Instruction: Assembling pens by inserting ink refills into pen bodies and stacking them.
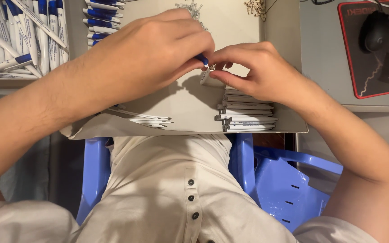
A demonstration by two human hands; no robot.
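Blue-tipped pen part (202, 59) pinched in left hand (151, 56), small white piece (210, 68) gripped by right hand (253, 72) fingertips (touching above tray (190, 108)), pen barrels (246, 114) stacked at 5 o'clock, finished pens (19, 36) heaped at 9 o'clock.

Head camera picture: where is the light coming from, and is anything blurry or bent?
Head view: light falls from above and ahead, so the left hand and right hand cast soft shadows toward the person on the pale tray; the small pen part pinched between them is slightly soft; the forearms bulge at the edges from wide-lens distortion; no strong glare.
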